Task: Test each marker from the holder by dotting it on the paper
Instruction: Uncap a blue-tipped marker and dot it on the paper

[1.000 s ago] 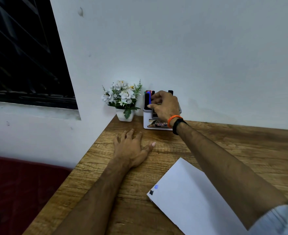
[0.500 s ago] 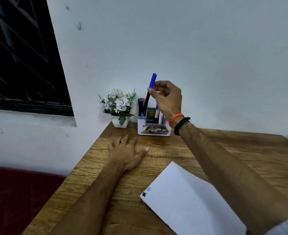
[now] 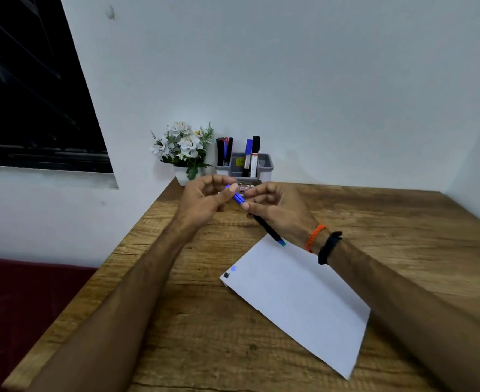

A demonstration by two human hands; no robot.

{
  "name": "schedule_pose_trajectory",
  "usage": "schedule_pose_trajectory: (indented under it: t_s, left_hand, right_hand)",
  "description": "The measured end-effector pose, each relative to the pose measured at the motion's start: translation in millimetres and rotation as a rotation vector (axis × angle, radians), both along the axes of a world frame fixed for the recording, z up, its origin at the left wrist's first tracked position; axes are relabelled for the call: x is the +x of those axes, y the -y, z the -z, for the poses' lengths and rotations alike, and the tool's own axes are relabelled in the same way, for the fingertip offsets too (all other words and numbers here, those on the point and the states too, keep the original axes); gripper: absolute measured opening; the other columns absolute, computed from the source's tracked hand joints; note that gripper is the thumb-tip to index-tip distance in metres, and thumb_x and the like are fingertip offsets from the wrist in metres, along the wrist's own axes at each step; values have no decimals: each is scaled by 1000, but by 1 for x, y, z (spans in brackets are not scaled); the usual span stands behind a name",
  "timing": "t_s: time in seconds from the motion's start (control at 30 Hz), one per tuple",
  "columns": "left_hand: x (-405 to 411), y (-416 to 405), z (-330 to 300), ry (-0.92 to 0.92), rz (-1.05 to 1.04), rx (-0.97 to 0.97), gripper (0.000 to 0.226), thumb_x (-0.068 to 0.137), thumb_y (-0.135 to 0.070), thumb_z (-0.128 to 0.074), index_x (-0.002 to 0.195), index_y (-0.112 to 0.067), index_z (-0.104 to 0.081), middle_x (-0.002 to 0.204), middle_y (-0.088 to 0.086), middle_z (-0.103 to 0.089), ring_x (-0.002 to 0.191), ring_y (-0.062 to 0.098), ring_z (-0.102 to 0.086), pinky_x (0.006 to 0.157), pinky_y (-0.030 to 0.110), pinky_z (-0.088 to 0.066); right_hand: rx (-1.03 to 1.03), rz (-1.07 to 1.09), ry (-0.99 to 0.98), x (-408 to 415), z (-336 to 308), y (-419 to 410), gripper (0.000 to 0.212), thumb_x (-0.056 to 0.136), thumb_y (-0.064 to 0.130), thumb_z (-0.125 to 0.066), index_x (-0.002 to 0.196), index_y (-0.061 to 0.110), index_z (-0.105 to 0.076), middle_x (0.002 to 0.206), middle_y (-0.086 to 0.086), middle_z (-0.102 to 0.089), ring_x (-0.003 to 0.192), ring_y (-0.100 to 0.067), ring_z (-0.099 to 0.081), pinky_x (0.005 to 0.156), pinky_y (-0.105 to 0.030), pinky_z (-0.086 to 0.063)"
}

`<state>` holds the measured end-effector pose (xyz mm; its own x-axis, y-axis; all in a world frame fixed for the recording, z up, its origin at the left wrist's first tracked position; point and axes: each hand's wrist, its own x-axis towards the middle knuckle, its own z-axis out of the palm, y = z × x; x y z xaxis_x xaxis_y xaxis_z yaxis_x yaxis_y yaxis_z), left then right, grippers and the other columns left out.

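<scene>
Nearest, two bare forearms reach in over the wooden table. White paper lies flat on it, angled, under the right forearm; a black mark and a pale blue dot sit just beside each other at its left corner. Above the paper's far edge, both hands meet on one marker. Right hand: fingers curled round the black barrel, whose teal end points back over the paper; orange band and black band on that wrist. Left hand: thumb and fingertips pinching the blue cap end. Cannot tell if the cap is seated or parting. Farther back, against the wall: holder, grey, with several markers standing upright in it. Just left of it, small white pot of white flowers. Dark window at far left.
</scene>
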<state>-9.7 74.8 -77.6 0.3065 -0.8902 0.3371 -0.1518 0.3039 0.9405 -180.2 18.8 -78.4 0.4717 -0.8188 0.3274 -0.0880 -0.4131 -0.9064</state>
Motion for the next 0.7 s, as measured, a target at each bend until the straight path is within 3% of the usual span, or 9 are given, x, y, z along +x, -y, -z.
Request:
schedule_pose_trajectory:
  t_s: [0.13,0.23,0.3,0.4,0.53,0.7]
  left_hand:
    - [1,1,2,23,14,12,4,82,-10,-71,84,-12,-69,78,5,-71,65,8,-64,59,23,-53]
    - [6,1,2,-17,-37,28,3,84,-7,-69,85,-9,-67,77,7,-69,61,7,-62,60,21,-54]
    - [12,0,2,-17,-57,55,2,84,-6,-68,86,-7,-67,75,7,-68,61,9,-61,60,21,-55]
    - [18,-3,1,135,-20,148,8,86,-8,-67,93,-5,-67,76,8,-67,62,12,-61,59,21,-56]
    - [12,-6,0,423,161,217,19,85,-21,-69,99,-8,-71,84,5,-71,69,7,-64,62,18,-53]
    - [-8,-7,3,559,277,211,18,93,-23,-60,83,-10,-68,70,3,-68,58,9,-61,54,20,-47]
  right_hand:
    - [35,-50,-95,-10,7,2,27,73,16,-86,95,16,-72,84,-11,-76,75,-15,-71,81,-34,-57]
    - [-2,-73,-207,-19,10,4,29,72,24,-87,96,16,-73,79,-13,-75,69,-13,-67,71,-29,-54]
    - [18,-63,-122,-24,8,5,24,75,19,-85,95,10,-74,71,-7,-74,62,-8,-65,63,-22,-51]
    - [65,-51,18,-29,1,9,16,80,11,-80,92,3,-76,63,6,-68,53,-6,-58,52,-16,-47]
    - [123,-62,45,-29,3,11,13,81,16,-79,91,7,-77,67,2,-69,53,-11,-56,51,-19,-46]
    - [218,-124,98,-24,6,5,5,84,15,-75,86,10,-73,69,-1,-67,54,-10,-56,51,-21,-44]
